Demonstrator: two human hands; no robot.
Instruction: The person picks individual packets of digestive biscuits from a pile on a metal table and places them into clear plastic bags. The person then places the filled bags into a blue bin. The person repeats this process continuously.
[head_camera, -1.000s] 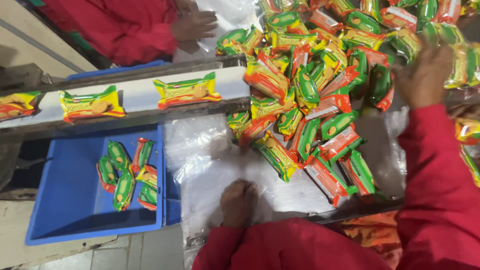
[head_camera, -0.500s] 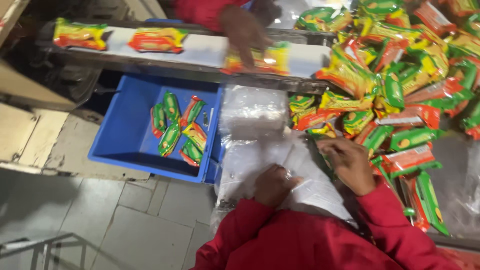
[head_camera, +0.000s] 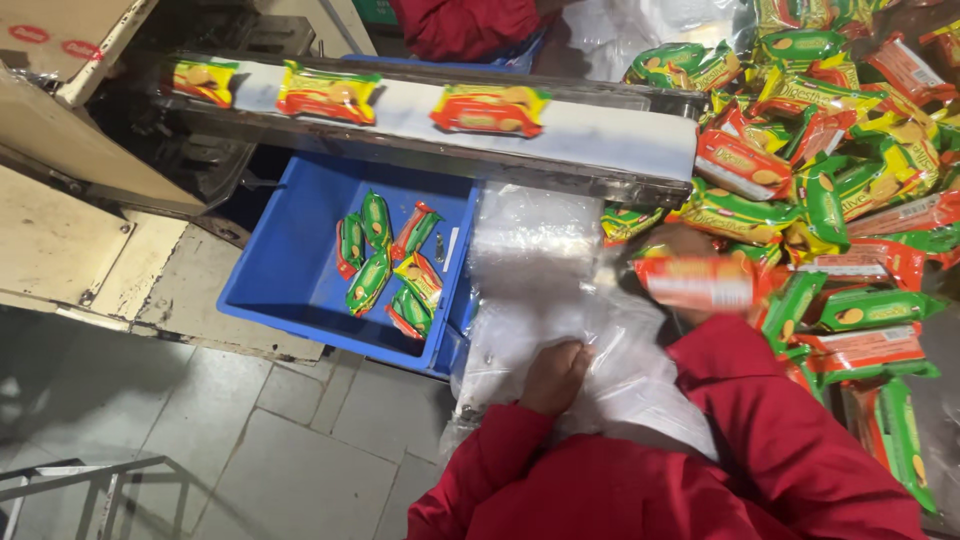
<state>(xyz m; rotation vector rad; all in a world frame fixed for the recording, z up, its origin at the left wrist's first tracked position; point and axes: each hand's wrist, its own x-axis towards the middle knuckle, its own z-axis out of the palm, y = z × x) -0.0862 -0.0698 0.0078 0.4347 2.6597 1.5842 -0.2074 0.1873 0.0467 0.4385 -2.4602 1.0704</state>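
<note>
My left hand (head_camera: 555, 375) is closed on a clear plastic bag (head_camera: 560, 290) that lies in front of me. My right hand (head_camera: 680, 250) holds a red biscuit packet (head_camera: 695, 283), blurred by motion, just above the bag's right side. A big heap of red and green biscuit packets (head_camera: 830, 180) covers the table to the right. A white conveyor belt (head_camera: 600, 125) carries three yellow and red packets (head_camera: 490, 108) across the top. Both my sleeves are red.
A blue plastic crate (head_camera: 300, 250) below the belt holds several loose packets. A cardboard box (head_camera: 60, 50) and beige machine panels stand at the left. Grey floor tiles lie below. Another person in red (head_camera: 460, 25) stands behind the belt.
My right hand has picked up a red packet from the heap and swung it left over the bag. The other person's hand has left the belt. The view has shifted slightly.
</note>
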